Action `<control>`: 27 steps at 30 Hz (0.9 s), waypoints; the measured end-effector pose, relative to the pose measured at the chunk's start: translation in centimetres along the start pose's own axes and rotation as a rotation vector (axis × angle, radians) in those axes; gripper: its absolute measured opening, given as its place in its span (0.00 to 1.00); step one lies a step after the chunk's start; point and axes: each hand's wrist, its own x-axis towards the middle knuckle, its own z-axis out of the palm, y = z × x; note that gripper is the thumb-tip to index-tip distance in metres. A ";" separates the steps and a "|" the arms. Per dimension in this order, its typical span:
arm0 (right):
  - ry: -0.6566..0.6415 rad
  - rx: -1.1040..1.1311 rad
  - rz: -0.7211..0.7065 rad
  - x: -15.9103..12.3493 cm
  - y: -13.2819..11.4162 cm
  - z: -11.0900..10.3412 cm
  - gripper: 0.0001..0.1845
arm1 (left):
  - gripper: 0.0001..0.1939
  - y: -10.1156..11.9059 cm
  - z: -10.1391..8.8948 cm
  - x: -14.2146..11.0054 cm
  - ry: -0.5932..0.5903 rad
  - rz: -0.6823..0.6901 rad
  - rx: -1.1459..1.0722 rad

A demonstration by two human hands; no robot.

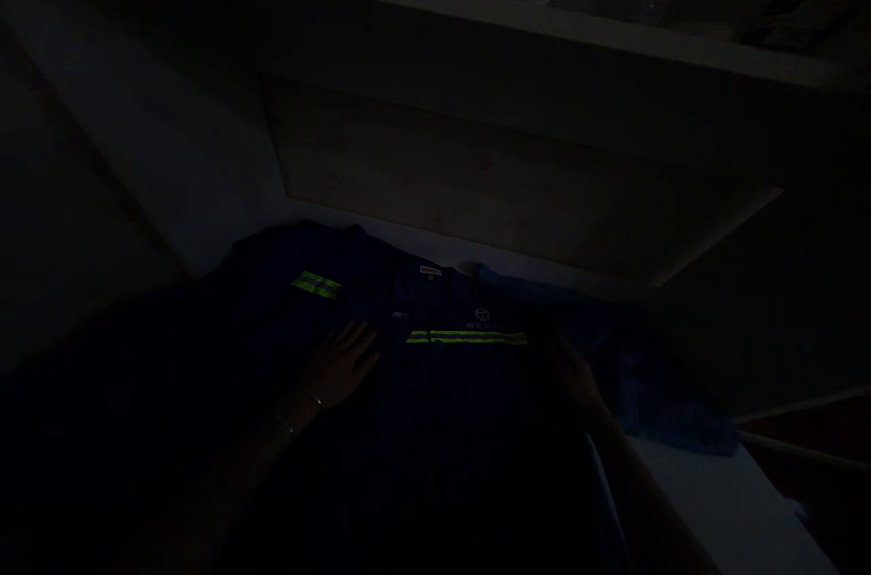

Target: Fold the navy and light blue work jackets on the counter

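Observation:
The scene is very dark. A dark blue work shirt [442, 375] with bright yellow-green reflective stripes and a small chest logo lies spread flat in front of me. My left hand [340, 366] rests flat on the shirt's left chest, fingers stretched out; a thin bracelet is on that wrist. My right hand [578, 375] lies on the shirt's right side near the end of the chest stripe; its fingers are lost in the dark. One sleeve with a reflective patch [317, 285] lies out to the left.
The shirt lies on a white surface [721, 502] whose edge runs at the lower right. A pale wooden panel [490, 185] rises behind it. A shelf [612, 31] above holds a white cable, a yellow tag and a bag.

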 end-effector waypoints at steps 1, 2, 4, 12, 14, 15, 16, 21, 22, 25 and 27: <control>-0.050 -0.054 -0.106 -0.1 -0.8 0.1 0.27 | 0.29 0.0 0.3 -0.2 0.010 0.009 0.039; -0.113 -0.126 -0.225 -0.3 -1.7 0.1 0.26 | 0.30 -0.1 0.4 -0.4 0.023 0.016 0.061; -0.266 -0.305 -0.487 -1.1 -3.6 0.0 0.25 | 0.30 0.0 0.4 -0.5 0.040 0.025 0.085; -0.239 -0.247 -0.455 -0.6 -6.3 0.1 0.29 | 0.29 0.0 0.2 -0.3 0.046 0.027 0.108; -0.047 -0.237 -0.355 0.7 -6.2 1.2 0.31 | 0.29 -0.2 0.4 -0.3 0.052 0.032 0.099; 0.004 -0.272 -0.326 1.2 -6.3 1.9 0.33 | 0.29 -0.3 0.6 -0.3 0.055 0.032 0.097; 0.015 -0.332 -0.304 1.6 -6.3 2.6 0.33 | 0.29 -0.4 0.7 -0.4 0.058 0.031 0.097; -0.285 -0.681 -0.253 1.4 -5.7 6.2 0.25 | 0.30 -0.4 0.9 -0.5 0.041 0.013 0.087; -0.337 -0.713 -0.272 1.3 -5.5 6.5 0.24 | 0.30 -0.4 0.9 -0.3 0.032 0.010 0.076; -0.326 -0.693 -0.295 1.3 -5.7 6.5 0.24 | 0.30 -0.1 0.2 0.3 0.009 0.007 0.037; -0.214 -0.612 -0.255 1.0 -6.4 5.8 0.25 | 0.29 0.4 -0.8 0.1 0.015 -0.039 -0.017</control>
